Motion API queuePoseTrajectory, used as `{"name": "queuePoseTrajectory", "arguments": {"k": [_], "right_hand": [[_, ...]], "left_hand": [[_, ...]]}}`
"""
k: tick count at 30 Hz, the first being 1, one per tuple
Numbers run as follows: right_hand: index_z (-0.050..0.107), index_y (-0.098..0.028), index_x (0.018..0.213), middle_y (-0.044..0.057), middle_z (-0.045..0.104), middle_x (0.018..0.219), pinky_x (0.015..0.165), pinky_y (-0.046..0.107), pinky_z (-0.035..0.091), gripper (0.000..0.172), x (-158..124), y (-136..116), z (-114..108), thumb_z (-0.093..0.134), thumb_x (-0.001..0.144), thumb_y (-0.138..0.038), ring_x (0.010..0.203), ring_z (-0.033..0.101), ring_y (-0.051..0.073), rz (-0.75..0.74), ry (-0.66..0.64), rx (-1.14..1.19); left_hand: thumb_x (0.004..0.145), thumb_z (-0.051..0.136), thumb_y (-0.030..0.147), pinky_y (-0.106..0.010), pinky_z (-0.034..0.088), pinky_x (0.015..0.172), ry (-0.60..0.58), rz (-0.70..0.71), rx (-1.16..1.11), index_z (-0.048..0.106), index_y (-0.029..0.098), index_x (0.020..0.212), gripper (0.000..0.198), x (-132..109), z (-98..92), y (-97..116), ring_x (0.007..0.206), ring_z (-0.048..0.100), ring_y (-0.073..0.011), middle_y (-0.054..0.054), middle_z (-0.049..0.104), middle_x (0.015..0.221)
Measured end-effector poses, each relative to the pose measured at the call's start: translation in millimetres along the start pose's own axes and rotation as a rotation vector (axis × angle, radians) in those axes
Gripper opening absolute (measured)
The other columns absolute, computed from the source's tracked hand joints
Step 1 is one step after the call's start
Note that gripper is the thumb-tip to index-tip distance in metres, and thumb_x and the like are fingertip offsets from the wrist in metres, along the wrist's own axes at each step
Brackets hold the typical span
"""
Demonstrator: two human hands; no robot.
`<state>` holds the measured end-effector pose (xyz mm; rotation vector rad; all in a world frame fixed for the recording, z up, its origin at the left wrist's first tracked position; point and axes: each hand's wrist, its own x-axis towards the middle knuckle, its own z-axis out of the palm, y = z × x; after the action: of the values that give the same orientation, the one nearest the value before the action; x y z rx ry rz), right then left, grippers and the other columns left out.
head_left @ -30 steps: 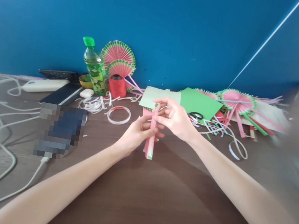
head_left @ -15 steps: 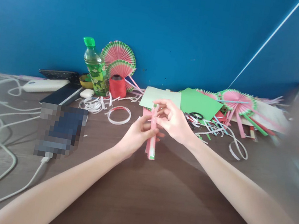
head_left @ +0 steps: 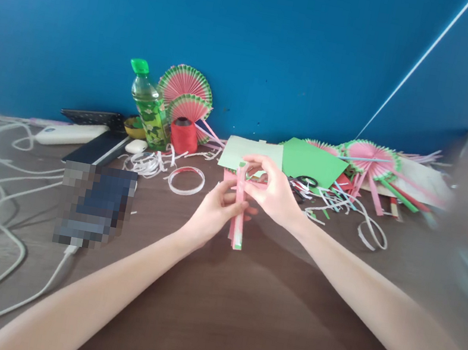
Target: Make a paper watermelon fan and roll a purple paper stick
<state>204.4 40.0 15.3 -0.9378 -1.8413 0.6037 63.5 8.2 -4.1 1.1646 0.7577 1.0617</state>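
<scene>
A narrow folded paper strip [head_left: 238,225], pink with green ends and a whitish strip along its face, is held upright-slanted above the table. My left hand [head_left: 216,211] grips its middle, thumb in front and fingers behind. My right hand [head_left: 271,190] is closed around the upper part, thumb against the right edge and index finger curled over near the top. Some of its fingers are hidden behind the paper. Just beyond the hands lie a pale green sheet [head_left: 238,153] and a bright green sheet [head_left: 312,166].
Pleated pink-and-green fans [head_left: 186,87] lean by a green-capped bottle [head_left: 148,108] and a red spool [head_left: 183,136]. A tape roll [head_left: 186,181] lies left of my hands, near white paper scraps [head_left: 152,165]. Black-handled scissors [head_left: 306,180] sit right. White cables [head_left: 24,249] cross the left side.
My right thumb and fingers have shifted slightly at the strip's upper part, showing more of its top. The left hand keeps its hold nearly unchanged.
</scene>
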Motion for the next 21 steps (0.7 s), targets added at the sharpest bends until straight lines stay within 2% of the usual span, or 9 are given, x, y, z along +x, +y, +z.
{"name": "queuePoseTrajectory", "arguments": {"k": [4, 18, 21], "right_hand": [[0.055, -0.02, 0.098, 0.003, 0.062, 0.091, 0.07, 0.029, 0.046, 0.021, 0.4, 2.0, 2.1, 0.05, 0.078, -0.014, 0.085, 0.058, 0.015, 0.006, 0.067, 0.008], [0.055, -0.021, 0.096, 0.002, 0.062, 0.096, 0.077, 0.032, 0.046, 0.025, 0.0, 6.2, 3.8, 0.059, 0.073, -0.014, 0.087, 0.057, 0.016, -0.018, 0.122, -0.024], [0.055, -0.021, 0.097, 0.003, 0.062, 0.094, 0.074, 0.031, 0.047, 0.022, 0.4, 6.2, 2.9, 0.056, 0.076, -0.015, 0.087, 0.058, 0.016, -0.007, 0.131, 0.011]], "left_hand": [[0.074, 0.064, 0.02, -0.034, 0.054, 0.071, -0.012, 0.009, 0.013, 0.043, 0.015, 0.113, 0.045, -0.5, 2.4, -0.4, 0.078, 0.067, -0.0203, -0.011, 0.066, 0.103], [0.075, 0.06, 0.013, -0.03, 0.054, 0.069, -0.004, 0.026, 0.081, 0.042, 0.016, 0.113, 0.042, -1.8, 3.7, -3.2, 0.076, 0.067, -0.0168, -0.01, 0.066, 0.101], [0.075, 0.059, 0.013, -0.03, 0.054, 0.068, -0.008, 0.032, 0.092, 0.041, 0.017, 0.114, 0.043, -1.8, 3.5, -4.1, 0.076, 0.067, -0.0165, -0.01, 0.065, 0.102]]}}
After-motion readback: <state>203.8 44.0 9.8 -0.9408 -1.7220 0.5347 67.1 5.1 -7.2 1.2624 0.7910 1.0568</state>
